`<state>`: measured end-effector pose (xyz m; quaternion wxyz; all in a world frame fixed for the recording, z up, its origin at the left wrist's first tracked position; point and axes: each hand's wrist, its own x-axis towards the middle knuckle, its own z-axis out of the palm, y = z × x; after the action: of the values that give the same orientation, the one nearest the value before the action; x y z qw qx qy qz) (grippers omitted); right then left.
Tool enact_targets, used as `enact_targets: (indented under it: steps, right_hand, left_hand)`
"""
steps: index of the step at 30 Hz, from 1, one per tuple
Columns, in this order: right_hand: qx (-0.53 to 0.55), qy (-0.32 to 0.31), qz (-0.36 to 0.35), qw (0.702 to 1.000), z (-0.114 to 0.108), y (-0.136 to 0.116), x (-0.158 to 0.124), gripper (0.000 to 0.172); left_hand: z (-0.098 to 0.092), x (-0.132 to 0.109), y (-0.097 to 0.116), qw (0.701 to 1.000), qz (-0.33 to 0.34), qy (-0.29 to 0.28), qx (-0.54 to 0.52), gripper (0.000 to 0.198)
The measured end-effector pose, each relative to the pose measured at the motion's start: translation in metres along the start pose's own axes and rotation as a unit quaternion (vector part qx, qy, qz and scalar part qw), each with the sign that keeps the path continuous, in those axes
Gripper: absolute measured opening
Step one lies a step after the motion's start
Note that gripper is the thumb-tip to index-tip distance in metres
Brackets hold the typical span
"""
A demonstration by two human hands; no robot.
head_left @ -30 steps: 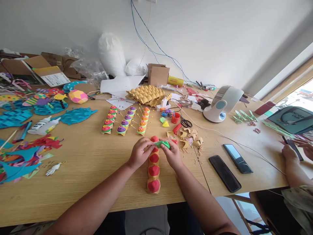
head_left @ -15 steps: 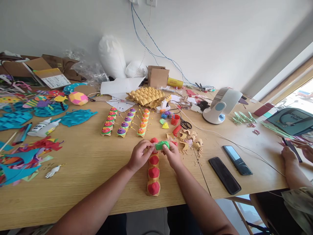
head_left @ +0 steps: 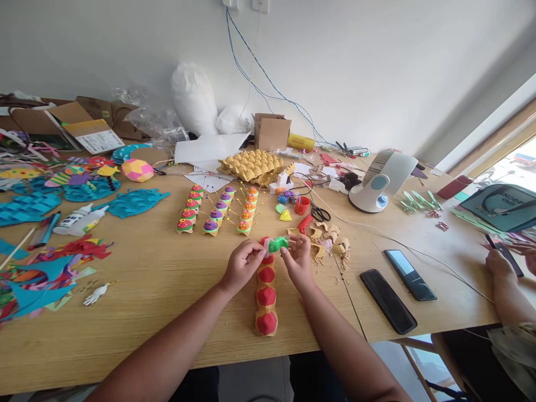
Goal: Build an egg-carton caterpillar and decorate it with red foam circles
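Between my two hands is a small clear packet of green modelling clay (head_left: 278, 244). My left hand (head_left: 244, 263) pinches the wrapper's left end. My right hand (head_left: 298, 260) has its thumb and fingers on the packet's right end. Directly below lies an egg-carton strip (head_left: 267, 297) with red clay on its bumps, pointing away from me; its far end is partly hidden by the packet and my hands. Beyond stand three decorated strips: one red and green (head_left: 190, 209), one purple (head_left: 218, 209), one orange (head_left: 247, 211) with pins sticking out.
Carton scraps (head_left: 330, 237), black scissors (head_left: 320, 212) and a red cup (head_left: 301, 205) lie beyond my right hand. Two phones (head_left: 388, 301) rest further right, near a white fan (head_left: 382, 181). Another person's hand (head_left: 500, 268) holds a phone. Colourful paper scraps (head_left: 50, 268) cover the left side.
My right hand's fingers have lifted and shifted along the packet, showing more of its shiny wrapper. My left hand keeps its pinch. The whole view has shifted slightly.
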<state>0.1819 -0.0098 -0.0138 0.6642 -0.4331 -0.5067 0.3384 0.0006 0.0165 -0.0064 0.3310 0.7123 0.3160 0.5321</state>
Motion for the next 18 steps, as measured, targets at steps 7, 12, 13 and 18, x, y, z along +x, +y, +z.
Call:
enact_targets:
  steps: [7,12,13,18]
  right_hand:
    - [-0.213,-0.085,-0.141,0.963,-0.002,-0.009,-0.002,0.020]
    - [-0.239,-0.077,-0.163,0.954,0.000,-0.011,-0.002,0.018]
    - [-0.244,-0.076,-0.164,0.953,0.000,-0.011,-0.002,0.020]
    - [-0.250,-0.063,-0.176,0.950,0.002,-0.010,-0.006,0.031]
  left_hand:
    - [-0.001,0.001,-0.001,0.999,0.016,0.013,0.029,0.016]
    - [0.001,0.001,0.000,0.998,0.048,-0.001,0.043,0.011]
    - [0.001,0.001,0.000,0.998,0.051,-0.006,0.044,0.010]
    - [0.001,-0.001,0.002,0.995,0.079,-0.018,0.056,0.005]
